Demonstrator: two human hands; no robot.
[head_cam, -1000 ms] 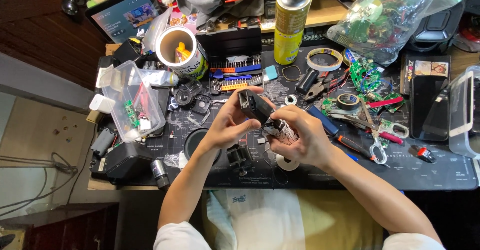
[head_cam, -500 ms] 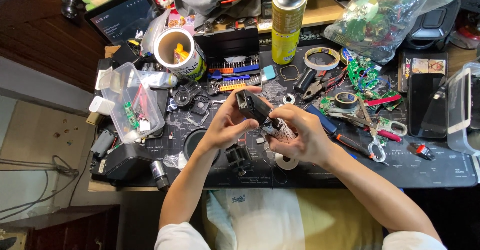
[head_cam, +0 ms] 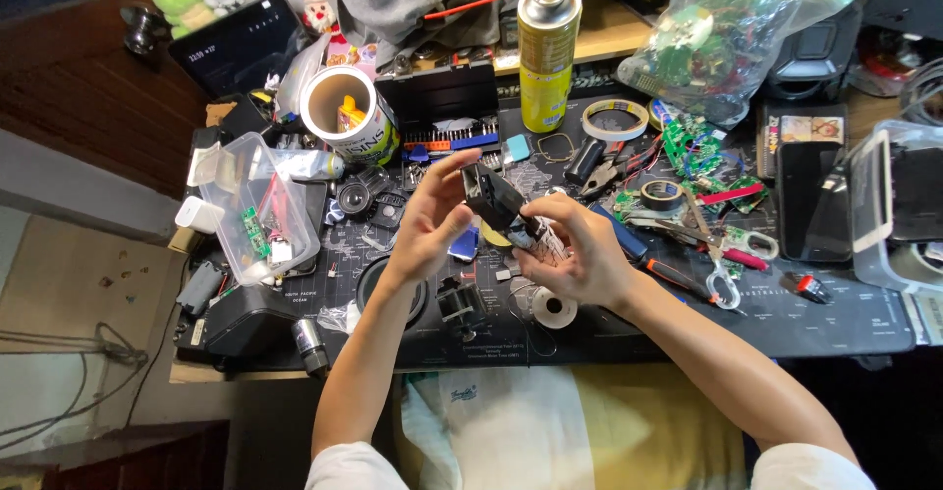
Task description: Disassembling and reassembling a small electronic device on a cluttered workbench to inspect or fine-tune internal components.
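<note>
Forearms enter from the lower edge of the frame and meet at centre above a cluttered tabletop (head_cam: 864,323) covered by a dark printed mat. Left hand (head_cam: 432,220) is curled, fingers pinching the upper end of a small black device (head_cam: 493,197), which sits tilted at centre frame, lifted clear of the mat. Right hand (head_cam: 580,254) is closed around the lower end of the same device, where pale internal parts show; finer detail cannot be made out.

Just below the hands lie a white tape roll (head_cam: 555,306) and a small black motor-like part (head_cam: 460,303). Lower left holds a black box (head_cam: 246,318). To the right of the hands, scissors with pale handles (head_cam: 725,259) rest beside a red-handled screwdriver (head_cam: 678,279); a dark phone (head_cam: 810,200) lies further right. A clear plastic tub (head_cam: 257,210) of small parts sits at left.

Further back, a white cylindrical can (head_cam: 344,112) stands open at upper left of centre, a screwdriver bit case (head_cam: 442,107) beside it. A yellow spray can (head_cam: 548,53) stands upright at top centre. A clear bag of green circuit boards (head_cam: 732,33) occupies the upper right.
</note>
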